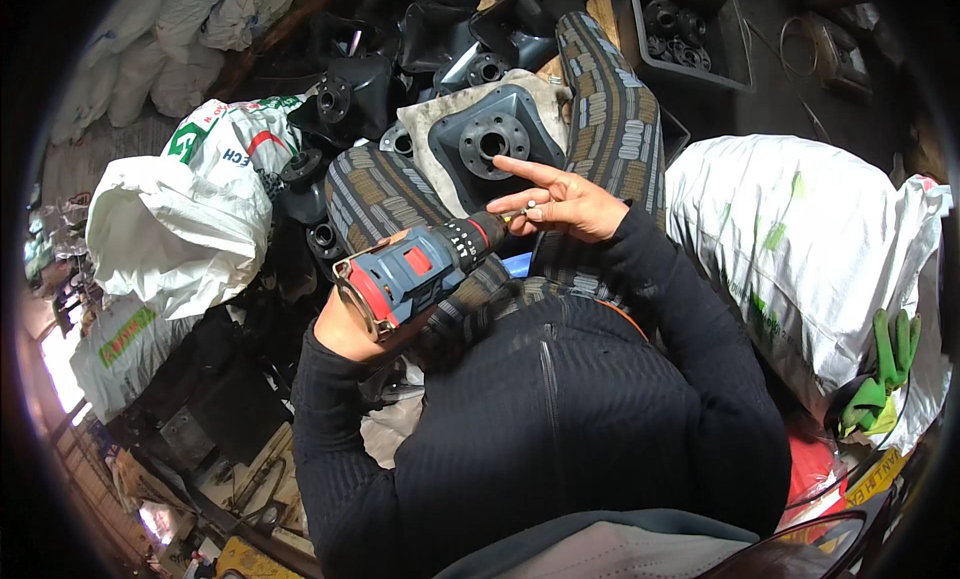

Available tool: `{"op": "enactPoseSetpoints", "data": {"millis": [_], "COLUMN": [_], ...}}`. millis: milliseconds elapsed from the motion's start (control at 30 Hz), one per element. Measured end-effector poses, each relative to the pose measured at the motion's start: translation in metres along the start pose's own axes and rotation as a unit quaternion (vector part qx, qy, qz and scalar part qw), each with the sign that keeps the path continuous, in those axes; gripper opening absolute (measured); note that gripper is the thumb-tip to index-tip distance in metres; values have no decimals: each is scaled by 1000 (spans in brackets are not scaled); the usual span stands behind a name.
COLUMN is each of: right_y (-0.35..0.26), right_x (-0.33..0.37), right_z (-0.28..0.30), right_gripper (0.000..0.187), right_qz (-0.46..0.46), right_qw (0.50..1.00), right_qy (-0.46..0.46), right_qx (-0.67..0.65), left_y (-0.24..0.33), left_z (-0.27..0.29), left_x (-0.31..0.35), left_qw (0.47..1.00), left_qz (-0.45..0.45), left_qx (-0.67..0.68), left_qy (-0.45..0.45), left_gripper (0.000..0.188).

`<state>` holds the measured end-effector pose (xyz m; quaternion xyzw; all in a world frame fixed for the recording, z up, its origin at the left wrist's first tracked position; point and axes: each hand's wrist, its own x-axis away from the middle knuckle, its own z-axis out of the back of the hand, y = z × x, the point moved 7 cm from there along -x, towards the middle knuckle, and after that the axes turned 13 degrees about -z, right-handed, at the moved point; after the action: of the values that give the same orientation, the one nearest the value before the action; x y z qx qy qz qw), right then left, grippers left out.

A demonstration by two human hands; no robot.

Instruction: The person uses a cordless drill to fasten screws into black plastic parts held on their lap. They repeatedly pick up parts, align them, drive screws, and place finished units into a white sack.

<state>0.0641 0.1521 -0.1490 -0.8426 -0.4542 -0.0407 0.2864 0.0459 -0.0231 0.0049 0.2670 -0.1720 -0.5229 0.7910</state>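
My left hand grips a blue-grey and red cordless drill from below; the tool's body hides most of its fingers. The drill's chuck points right, toward my right hand. That hand pinches a small shiny metal piece, perhaps a screw, by the tip of the bit, while its index finger sticks out. Just beyond the fingers, a black square part with a round, holed flange lies on a pale cloth between my knees.
More black flanged parts are piled ahead and to the left. A grey crate at the far right holds several round flanges. White sacks stand at the left, and a big white sack at the right has green gloves by it.
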Motion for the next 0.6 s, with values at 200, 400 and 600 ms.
{"op": "enactPoseSetpoints", "data": {"millis": [200, 400, 600], "right_y": [2, 11, 28], "right_x": [3, -2, -20], "right_z": [3, 49, 60], "right_gripper": [66, 34, 32], "right_qz": [-76, 36, 27], "right_qw": [996, 971, 950], "right_qy": [-4, 181, 219], "right_qx": [45, -154, -219], "left_y": [-15, -23, -58], "left_z": [-6, 0, 1], "left_x": [14, 19, 30], "left_qw": [994, 999, 956], "left_qz": [66, 40, 218], "left_qx": [89, 10, 178], "left_qy": [-15, 17, 75], "left_gripper": [44, 44, 31]}}
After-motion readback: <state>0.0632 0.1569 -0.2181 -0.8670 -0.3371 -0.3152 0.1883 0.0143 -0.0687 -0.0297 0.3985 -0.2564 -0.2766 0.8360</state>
